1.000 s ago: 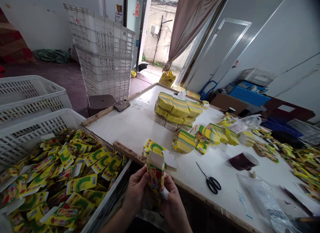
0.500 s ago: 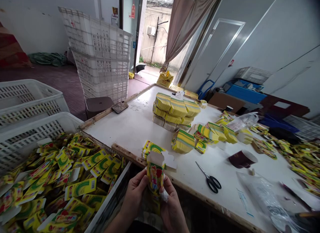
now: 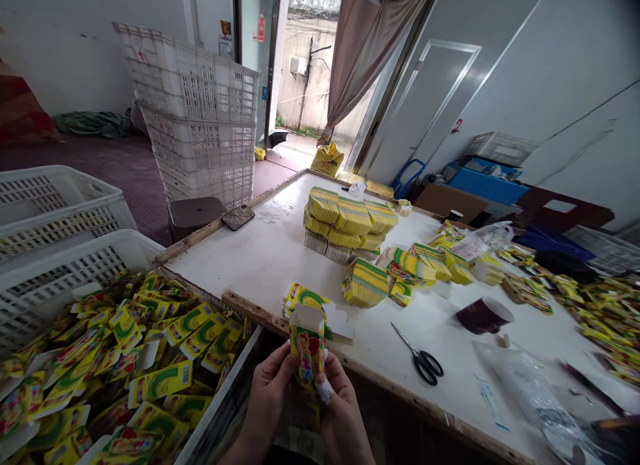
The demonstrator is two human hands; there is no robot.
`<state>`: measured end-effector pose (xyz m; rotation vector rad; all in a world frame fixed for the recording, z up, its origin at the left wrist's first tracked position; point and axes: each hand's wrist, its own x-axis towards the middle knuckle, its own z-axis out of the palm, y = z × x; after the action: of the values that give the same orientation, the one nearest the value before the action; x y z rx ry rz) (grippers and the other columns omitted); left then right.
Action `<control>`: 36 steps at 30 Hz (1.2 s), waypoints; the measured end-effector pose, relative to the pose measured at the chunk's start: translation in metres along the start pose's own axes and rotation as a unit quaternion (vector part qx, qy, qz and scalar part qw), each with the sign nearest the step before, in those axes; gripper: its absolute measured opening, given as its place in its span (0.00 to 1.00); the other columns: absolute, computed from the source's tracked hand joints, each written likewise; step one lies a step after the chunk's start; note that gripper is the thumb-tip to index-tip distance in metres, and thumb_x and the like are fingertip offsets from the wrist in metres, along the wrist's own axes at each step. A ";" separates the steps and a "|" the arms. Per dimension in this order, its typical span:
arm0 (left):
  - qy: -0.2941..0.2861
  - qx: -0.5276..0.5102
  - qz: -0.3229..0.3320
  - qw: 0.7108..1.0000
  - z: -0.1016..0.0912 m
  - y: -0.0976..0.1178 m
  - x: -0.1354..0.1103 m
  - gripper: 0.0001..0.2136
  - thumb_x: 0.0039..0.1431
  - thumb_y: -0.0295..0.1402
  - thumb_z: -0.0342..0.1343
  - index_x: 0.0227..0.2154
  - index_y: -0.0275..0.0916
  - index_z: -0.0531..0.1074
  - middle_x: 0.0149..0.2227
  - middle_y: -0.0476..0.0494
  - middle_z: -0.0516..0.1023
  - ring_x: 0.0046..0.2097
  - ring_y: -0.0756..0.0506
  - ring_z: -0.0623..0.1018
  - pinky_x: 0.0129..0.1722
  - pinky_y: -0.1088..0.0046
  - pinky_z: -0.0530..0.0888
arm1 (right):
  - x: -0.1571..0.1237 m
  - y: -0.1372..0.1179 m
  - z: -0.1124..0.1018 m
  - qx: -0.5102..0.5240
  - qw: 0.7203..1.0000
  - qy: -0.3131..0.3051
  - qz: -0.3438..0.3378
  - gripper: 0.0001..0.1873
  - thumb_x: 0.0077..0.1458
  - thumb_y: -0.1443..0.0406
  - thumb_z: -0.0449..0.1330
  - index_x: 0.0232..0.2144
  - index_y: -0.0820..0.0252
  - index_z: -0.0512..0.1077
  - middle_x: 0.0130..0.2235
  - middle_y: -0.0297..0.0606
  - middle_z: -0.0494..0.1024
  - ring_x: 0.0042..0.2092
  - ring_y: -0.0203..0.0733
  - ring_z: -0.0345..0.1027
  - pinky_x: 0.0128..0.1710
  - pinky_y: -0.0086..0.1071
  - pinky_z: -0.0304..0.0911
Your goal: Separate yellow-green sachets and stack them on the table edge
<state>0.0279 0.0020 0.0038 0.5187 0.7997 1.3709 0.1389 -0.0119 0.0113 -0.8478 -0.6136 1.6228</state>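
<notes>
Both my hands hold one small yellow carton (image 3: pixel 308 348) upright at the near table edge, its white top flaps standing open. My left hand (image 3: pixel 269 393) pinches its left side. My right hand (image 3: pixel 339 412), with a white wrap on one fingertip, grips its right side. Just behind it on the white table (image 3: pixel 260 252) lies a short stack of flat carton blanks (image 3: pixel 303 297). At my left a white crate (image 3: pixel 90 258) is filled with several folded yellow cartons (image 3: pixel 150 358).
Bundled carton stacks (image 3: pixel 350 225) sit mid-table, with scissors (image 3: pixel 423 360), a dark tape roll (image 3: pixel 484 314) and a plastic bag (image 3: pixel 530 398) to the right. A phone (image 3: pixel 238 217) lies at the table's far left edge. Stacked white crates (image 3: pixel 195 132) and a brown stool (image 3: pixel 194 213) stand beyond.
The view has drifted slightly, and the carton sits a little lower in my hands. Both hands keep their grip on it.
</notes>
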 end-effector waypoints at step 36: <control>0.025 0.097 0.037 0.994 -0.021 0.004 0.007 0.11 0.49 0.40 0.64 0.27 0.35 0.78 0.26 0.47 0.80 0.28 0.48 0.76 0.29 0.77 0.72 | 0.006 0.006 -0.014 -0.306 0.946 0.027 -0.101 0.12 0.53 0.58 0.62 0.24 0.61 0.72 0.22 0.31 0.72 0.25 0.36 0.62 0.26 0.26 0.59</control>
<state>0.0093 0.0065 -0.0082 0.6737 0.9693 1.3857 0.1456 -0.0080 -0.0032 -1.2260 -1.1567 1.2229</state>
